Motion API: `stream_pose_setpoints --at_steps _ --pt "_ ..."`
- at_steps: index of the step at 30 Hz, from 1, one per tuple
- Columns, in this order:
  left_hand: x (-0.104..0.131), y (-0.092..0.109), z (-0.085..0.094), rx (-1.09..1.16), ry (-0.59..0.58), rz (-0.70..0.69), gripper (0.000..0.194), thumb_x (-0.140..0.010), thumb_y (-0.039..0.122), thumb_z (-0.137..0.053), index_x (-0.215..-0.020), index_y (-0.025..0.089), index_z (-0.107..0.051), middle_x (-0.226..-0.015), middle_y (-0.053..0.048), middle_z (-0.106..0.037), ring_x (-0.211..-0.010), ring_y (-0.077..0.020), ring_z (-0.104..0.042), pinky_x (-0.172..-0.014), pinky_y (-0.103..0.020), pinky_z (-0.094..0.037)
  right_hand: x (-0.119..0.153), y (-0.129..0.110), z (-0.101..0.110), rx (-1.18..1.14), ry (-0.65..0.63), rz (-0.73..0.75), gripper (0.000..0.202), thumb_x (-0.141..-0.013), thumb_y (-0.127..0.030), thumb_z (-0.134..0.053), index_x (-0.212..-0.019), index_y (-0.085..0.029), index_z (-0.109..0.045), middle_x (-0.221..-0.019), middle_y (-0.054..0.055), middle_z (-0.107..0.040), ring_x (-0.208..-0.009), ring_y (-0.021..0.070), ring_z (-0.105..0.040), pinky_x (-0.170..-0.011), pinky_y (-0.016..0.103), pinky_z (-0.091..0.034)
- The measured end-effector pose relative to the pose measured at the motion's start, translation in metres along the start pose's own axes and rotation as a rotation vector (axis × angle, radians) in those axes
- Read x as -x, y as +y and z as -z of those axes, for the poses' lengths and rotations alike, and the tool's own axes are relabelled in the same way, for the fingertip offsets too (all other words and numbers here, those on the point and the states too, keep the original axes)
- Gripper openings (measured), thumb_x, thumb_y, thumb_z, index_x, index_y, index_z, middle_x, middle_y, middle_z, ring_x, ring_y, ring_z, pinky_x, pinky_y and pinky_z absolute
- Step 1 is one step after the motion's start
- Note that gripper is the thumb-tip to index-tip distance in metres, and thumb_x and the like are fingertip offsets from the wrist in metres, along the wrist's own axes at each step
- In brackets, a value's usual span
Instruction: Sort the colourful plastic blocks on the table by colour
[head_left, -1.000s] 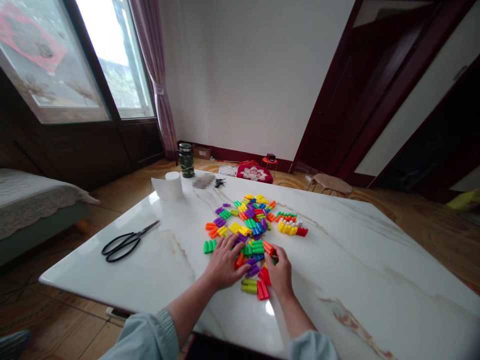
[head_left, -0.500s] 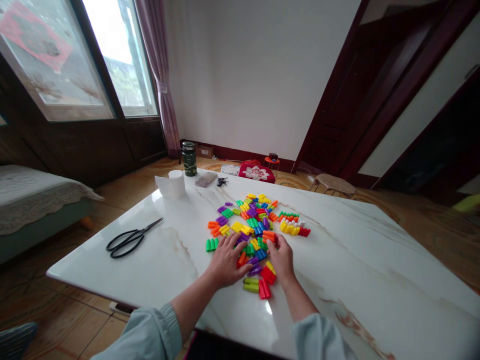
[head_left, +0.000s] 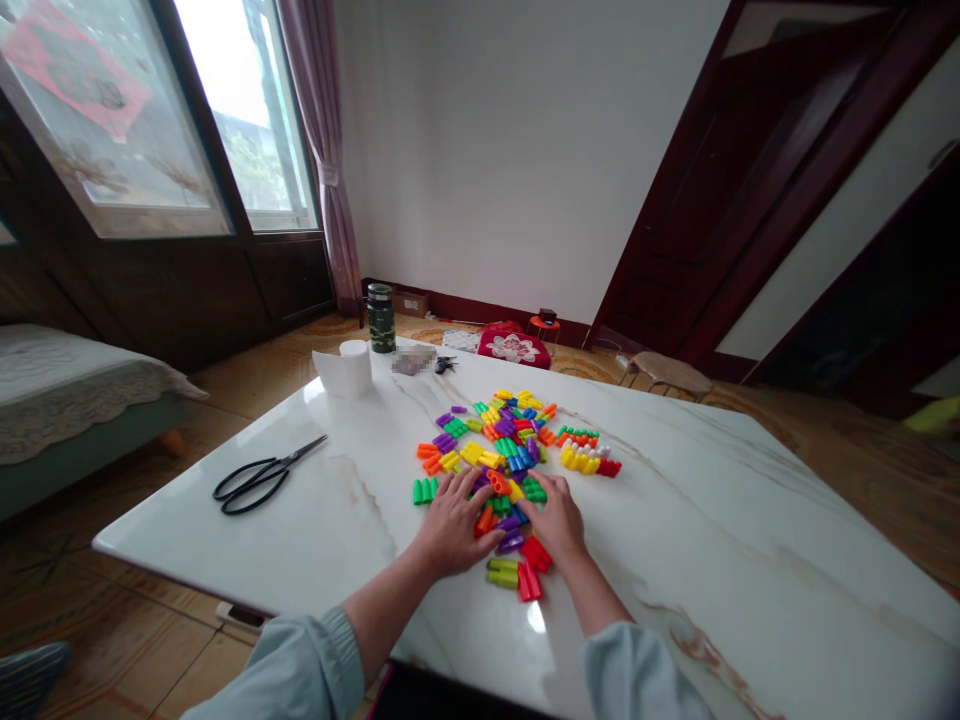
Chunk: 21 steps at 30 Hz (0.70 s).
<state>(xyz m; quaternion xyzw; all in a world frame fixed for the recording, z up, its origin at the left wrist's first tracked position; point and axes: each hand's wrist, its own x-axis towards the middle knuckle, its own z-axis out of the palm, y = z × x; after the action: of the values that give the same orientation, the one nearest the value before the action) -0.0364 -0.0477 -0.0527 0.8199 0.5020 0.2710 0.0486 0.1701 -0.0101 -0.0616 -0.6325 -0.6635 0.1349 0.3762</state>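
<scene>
Mid-bench (head_left: 712, 530) we have one heap of coloured pieces (head_left: 517, 452); at its near part our left hand (head_left: 456, 525) spreads open, holding none, our right hand (head_left: 556, 520) half-curls, grip unclear. Left, one pair of scissors (head_left: 280, 465); far left, one roll (head_left: 347, 373), one flask (head_left: 381, 325).

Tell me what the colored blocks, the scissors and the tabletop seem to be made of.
Blocks: probably glossy plastic, judging by the even, saturated colors and small highlights.
Scissors: grey blades look like metal; the black handles could be plastic or coated metal.
Tabletop: polished and stone-like, with brown veining and bright reflections; real or imitation marble, I can't tell.
</scene>
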Motion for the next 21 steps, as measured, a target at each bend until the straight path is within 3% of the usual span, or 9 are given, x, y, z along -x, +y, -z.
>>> stream_pose_setpoints --at_steps 5,10,14,18,21 --pt "0.000 -0.001 -0.002 0.011 0.007 -0.005 0.060 -0.077 0.055 -0.065 -0.128 0.024 -0.056 -0.148 -0.014 -0.043 -0.137 -0.0359 -0.038 -0.113 -0.058 -0.024 -0.005 0.006 -0.003 0.079 0.030 -0.010 0.033 -0.075 -0.024 -0.063 -0.107 -0.025 -0.070 -0.103 0.007 -0.059 -0.085 0.0200 -0.063 -0.074 0.031 -0.051" --pt "0.000 -0.001 -0.002 0.007 0.006 -0.003 0.060 -0.078 0.054 -0.064 -0.129 0.024 -0.056 -0.148 -0.013 -0.043 -0.137 -0.0352 -0.037 -0.114 -0.057 -0.024 -0.002 0.012 0.002 0.077 0.033 0.000 0.041 -0.072 -0.015 -0.058 -0.110 -0.024 -0.069 -0.103 0.006 -0.059 -0.086 0.0194 -0.063 -0.077 0.031 -0.051" --pt "0.000 0.001 0.000 -0.007 -0.005 0.006 0.057 -0.078 0.053 -0.064 -0.127 0.023 -0.057 -0.148 -0.014 -0.043 -0.137 -0.0348 -0.037 -0.114 -0.057 -0.024 0.002 0.014 0.004 0.112 0.026 0.014 0.046 -0.076 -0.018 -0.058 -0.120 -0.027 -0.065 -0.118 0.006 -0.057 -0.086 0.0187 -0.063 -0.072 0.030 -0.050" --pt "0.000 0.000 0.001 0.002 -0.003 0.001 0.058 -0.079 0.054 -0.063 -0.128 0.024 -0.057 -0.148 -0.014 -0.043 -0.137 -0.0353 -0.038 -0.113 -0.057 -0.025 0.001 0.013 0.004 0.143 0.009 0.006 0.036 -0.074 -0.021 -0.064 -0.109 -0.028 -0.069 -0.105 0.005 -0.061 -0.078 0.0173 -0.063 -0.067 0.028 -0.047" --pt "0.000 0.000 0.001 0.000 -0.006 0.002 0.058 -0.079 0.053 -0.063 -0.129 0.023 -0.056 -0.148 -0.014 -0.043 -0.137 -0.0355 -0.037 -0.113 -0.057 -0.025 0.000 0.012 0.006 0.094 0.072 -0.056 0.030 -0.074 -0.024 -0.065 -0.103 -0.023 -0.070 -0.100 0.007 -0.061 -0.075 0.0176 -0.062 -0.067 0.029 -0.047"
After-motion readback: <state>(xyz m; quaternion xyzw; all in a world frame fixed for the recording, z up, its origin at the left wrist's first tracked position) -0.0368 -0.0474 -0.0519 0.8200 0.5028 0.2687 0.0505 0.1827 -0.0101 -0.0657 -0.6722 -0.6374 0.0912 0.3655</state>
